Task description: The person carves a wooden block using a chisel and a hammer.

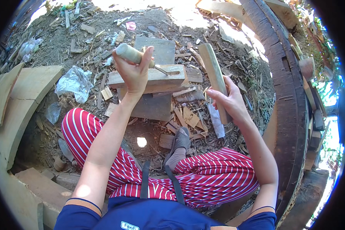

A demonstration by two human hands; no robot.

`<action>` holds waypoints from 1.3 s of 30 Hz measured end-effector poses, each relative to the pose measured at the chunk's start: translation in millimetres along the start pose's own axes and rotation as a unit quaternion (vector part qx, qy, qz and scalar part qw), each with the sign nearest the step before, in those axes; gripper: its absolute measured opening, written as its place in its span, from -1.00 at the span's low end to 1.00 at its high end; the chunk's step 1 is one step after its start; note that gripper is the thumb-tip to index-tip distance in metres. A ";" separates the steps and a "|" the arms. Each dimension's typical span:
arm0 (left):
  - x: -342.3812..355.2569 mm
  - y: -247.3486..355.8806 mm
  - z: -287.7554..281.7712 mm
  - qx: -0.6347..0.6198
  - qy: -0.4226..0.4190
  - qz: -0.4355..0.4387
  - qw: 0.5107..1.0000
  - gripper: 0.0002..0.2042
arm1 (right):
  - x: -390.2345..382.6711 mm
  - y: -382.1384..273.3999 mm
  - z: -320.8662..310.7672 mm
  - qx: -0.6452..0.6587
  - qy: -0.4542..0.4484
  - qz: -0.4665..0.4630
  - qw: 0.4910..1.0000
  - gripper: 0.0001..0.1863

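Observation:
My left hand [132, 74] is closed round the pale round handle of a chisel [127, 52]. The chisel's metal blade slants down to a narrow slot in the top of a light wooden workpiece [161, 78], which lies across other wood pieces in front of me. A dark flat board [151, 105] lies under and nearer than the workpiece. My right hand [230, 100] grips a long, squared wooden bar [211, 65] upright and tilted, to the right of the workpiece and apart from it.
Scrap wood [189, 117], chips and plastic bags [74, 82] litter the dirt. Curved planks [23, 97] stand at the left. A long dark timber [285, 115] runs along the right. My legs in striped trousers and one sandalled foot [180, 140] are below.

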State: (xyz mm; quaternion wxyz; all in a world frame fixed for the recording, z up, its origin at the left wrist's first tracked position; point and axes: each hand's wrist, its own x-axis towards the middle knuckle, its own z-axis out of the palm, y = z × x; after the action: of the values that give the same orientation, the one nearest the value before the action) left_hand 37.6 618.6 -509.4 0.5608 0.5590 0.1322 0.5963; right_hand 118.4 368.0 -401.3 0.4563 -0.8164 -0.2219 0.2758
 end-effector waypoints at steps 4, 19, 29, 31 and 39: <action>3.3 -6.6 -10.1 0.053 -0.013 0.043 0.998 -0.62 | -6.4 1.7 17.5 -0.007 0.005 0.035 0.999 -0.39; 67.3 -0.5 -72.2 0.497 -0.560 -0.179 0.638 -0.40 | 60.9 73.3 123.1 0.007 0.233 -0.039 0.972 -0.36; 11.4 30.5 -58.6 0.577 -0.547 -0.124 0.594 -0.41 | 101.0 70.0 110.2 0.071 0.198 -0.010 0.978 -0.38; 22.8 13.3 -76.8 0.555 -0.531 -0.075 0.637 -0.46 | 94.3 68.5 120.0 0.116 0.327 0.013 0.938 -0.34; 80.9 -94.3 -83.9 0.480 -0.557 -0.397 0.549 -0.26 | 56.4 131.9 186.9 0.263 0.392 0.162 0.867 -0.29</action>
State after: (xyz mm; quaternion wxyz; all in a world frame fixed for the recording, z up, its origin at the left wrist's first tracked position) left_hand 38.9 755.8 -570.0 0.3499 0.8560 0.2686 -0.2697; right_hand 53.3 455.0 -610.2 0.6526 -0.7313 0.1916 0.0520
